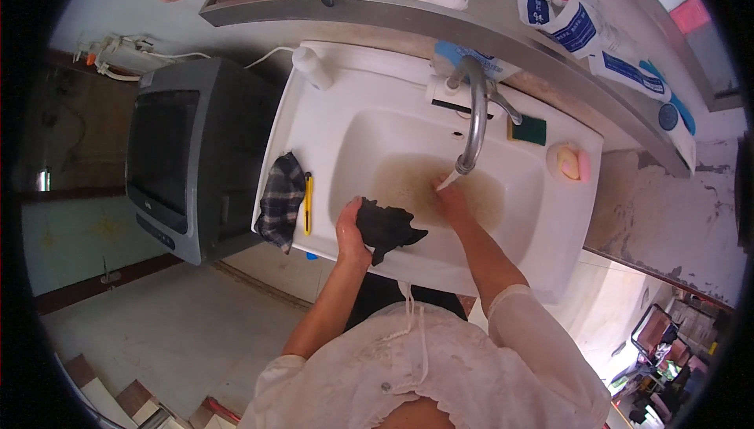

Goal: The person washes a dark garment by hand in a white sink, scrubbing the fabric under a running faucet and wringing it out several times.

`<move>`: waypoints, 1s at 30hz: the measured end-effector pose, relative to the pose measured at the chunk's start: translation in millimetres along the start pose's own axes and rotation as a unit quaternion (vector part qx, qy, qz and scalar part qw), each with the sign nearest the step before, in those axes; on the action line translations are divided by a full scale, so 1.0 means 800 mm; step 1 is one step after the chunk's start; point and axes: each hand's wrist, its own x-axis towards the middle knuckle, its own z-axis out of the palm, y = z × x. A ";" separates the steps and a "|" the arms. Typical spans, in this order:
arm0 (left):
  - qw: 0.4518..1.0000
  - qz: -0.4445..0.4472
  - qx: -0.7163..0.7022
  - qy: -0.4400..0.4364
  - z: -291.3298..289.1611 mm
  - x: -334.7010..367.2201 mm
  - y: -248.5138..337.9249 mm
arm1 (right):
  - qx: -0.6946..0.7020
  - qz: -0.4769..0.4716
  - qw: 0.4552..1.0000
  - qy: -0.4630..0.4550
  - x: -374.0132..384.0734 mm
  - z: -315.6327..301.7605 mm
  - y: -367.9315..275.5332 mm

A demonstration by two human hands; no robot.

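My left hand grips a crumpled black cloth over the front part of a white sink basin. My right hand is held under the spout of a curved metal tap, where a thin stream of water runs onto its fingers. It holds nothing that I can see. The basin bottom under both hands is stained brownish.
A checked cloth and a yellow pen-like tool lie on the sink's left rim. A white bottle, a green sponge and a soap dish stand on the back rim. An old grey television sits left of the sink.
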 end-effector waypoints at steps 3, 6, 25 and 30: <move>1.000 -0.010 0.010 -0.012 0.000 0.004 -0.008 | -0.014 -0.047 0.999 0.015 0.006 0.012 0.023; 1.000 -0.016 0.016 -0.021 -0.002 0.009 -0.015 | -0.012 -0.063 0.998 0.005 0.013 0.007 0.028; 0.995 -0.002 0.088 -0.056 0.042 0.013 -0.003 | 0.015 0.009 0.997 -0.076 -0.002 -0.011 0.004; 0.992 -0.010 0.087 -0.093 0.058 0.022 -0.007 | -0.001 -0.005 1.000 -0.029 0.001 -0.024 0.021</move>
